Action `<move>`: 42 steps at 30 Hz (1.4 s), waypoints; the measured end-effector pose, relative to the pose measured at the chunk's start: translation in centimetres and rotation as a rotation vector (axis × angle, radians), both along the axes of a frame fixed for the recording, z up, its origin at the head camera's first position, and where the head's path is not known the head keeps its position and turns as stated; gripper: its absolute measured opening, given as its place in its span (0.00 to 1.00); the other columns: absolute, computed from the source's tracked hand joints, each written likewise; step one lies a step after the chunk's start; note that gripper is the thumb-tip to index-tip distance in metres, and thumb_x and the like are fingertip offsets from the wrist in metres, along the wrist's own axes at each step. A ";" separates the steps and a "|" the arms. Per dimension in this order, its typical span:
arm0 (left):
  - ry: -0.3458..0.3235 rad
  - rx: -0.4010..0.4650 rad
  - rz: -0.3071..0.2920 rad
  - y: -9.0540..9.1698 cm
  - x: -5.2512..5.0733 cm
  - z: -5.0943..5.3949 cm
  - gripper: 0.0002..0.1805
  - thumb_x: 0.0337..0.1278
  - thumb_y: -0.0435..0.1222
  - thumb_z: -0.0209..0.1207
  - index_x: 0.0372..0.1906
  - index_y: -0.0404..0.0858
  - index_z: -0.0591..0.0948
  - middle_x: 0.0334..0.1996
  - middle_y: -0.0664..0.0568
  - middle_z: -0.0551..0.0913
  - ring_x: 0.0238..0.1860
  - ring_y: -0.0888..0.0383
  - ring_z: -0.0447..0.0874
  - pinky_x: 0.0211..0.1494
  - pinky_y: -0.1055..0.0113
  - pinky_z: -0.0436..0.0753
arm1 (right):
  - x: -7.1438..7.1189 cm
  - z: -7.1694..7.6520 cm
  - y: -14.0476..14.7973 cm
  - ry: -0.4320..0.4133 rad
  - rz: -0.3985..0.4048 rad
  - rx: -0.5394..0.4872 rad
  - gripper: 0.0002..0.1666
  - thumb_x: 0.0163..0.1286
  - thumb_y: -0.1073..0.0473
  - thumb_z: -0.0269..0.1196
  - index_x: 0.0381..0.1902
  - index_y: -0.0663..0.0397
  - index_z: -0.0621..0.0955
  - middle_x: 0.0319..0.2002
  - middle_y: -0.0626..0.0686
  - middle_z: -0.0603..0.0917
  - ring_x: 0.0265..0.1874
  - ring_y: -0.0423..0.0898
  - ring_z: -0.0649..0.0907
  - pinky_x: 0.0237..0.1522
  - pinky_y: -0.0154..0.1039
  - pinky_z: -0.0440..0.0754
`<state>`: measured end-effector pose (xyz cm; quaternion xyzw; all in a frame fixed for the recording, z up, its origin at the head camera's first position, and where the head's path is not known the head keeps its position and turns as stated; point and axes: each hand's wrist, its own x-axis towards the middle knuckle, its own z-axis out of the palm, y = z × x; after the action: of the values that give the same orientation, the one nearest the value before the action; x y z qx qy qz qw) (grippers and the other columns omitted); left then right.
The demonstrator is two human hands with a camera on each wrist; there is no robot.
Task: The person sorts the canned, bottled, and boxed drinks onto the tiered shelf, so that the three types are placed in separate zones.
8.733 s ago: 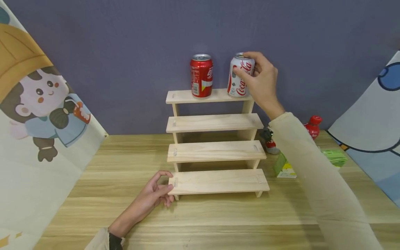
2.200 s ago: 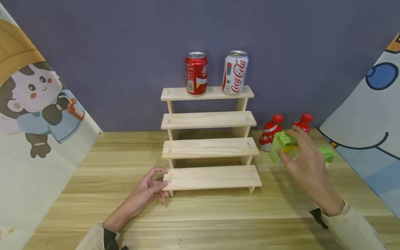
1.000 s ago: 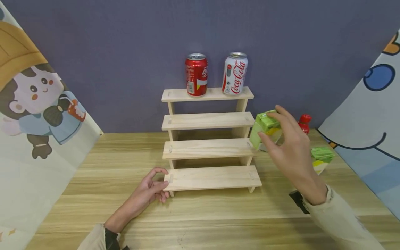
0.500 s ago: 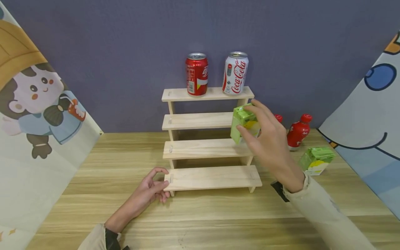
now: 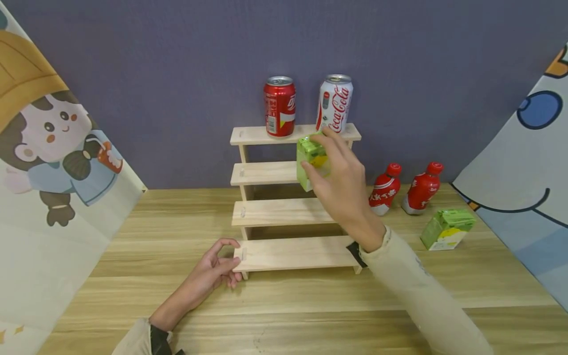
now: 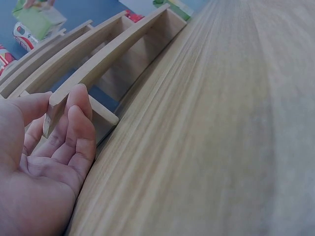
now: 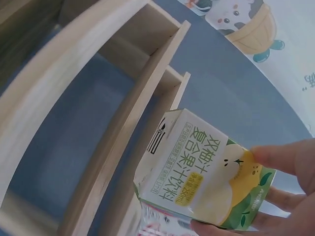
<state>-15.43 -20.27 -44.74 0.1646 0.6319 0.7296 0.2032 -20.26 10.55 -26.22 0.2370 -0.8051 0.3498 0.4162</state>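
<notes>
A stepped wooden display rack [image 5: 295,254] with several tiers stands on the table. My left hand [image 5: 206,278] pinches the left end of its lowest board, thumb on top and fingers curled beneath, as the left wrist view also shows. Between thumb and fingers, my right hand [image 5: 346,192] grips a green-and-white juice carton [image 7: 194,172] by its upper part, in front of the second tier from the top. Whether its base touches that tier I cannot tell. On the top tier stand a red can [image 5: 279,108] and a white Coca-Cola can [image 5: 336,101], the latter's base partly hidden by the right hand.
Right of the rack, two red bottles [image 5: 384,191] stand side by side on the table. Another green juice carton [image 5: 448,230] sits in front of them. A dark blue wall [image 5: 199,88] rises directly behind the rack, with cartoon-printed panels on both sides.
My right hand placed the white can earlier, then took the carton from beside the bottles and carried it left and up to the rack. The left hand keeps its hold on the lowest board.
</notes>
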 end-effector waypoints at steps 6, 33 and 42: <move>0.001 0.005 -0.006 0.1 0.0 -0.2 0.21 0.76 0.34 0.51 0.65 0.38 0.58 0.29 0.47 0.86 0.28 0.55 0.83 0.34 0.68 0.83 | -1.7 0.5 -2.3 -0.032 -0.008 -0.030 0.25 0.63 0.63 0.72 0.57 0.60 0.79 0.65 0.61 0.75 0.62 0.54 0.78 0.62 0.44 0.77; 0.020 0.019 -0.021 0.1 0.2 -0.1 0.21 0.76 0.33 0.50 0.65 0.37 0.58 0.29 0.46 0.86 0.27 0.55 0.83 0.34 0.68 0.83 | -5.8 -1.5 -7.6 0.037 -0.150 0.005 0.27 0.63 0.51 0.73 0.57 0.56 0.81 0.61 0.58 0.79 0.55 0.54 0.82 0.56 0.47 0.81; 0.017 0.012 -0.012 0.0 0.0 0.0 0.21 0.76 0.34 0.50 0.65 0.37 0.58 0.28 0.47 0.86 0.27 0.56 0.83 0.33 0.69 0.83 | -6.1 -2.2 -7.2 0.038 -0.159 0.119 0.37 0.60 0.52 0.74 0.65 0.53 0.75 0.67 0.57 0.73 0.57 0.56 0.79 0.51 0.50 0.84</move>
<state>-15.38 -20.31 -44.77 0.1758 0.6280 0.7309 0.2013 -26.37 3.34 -28.39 0.2034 -0.8327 0.2628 0.4429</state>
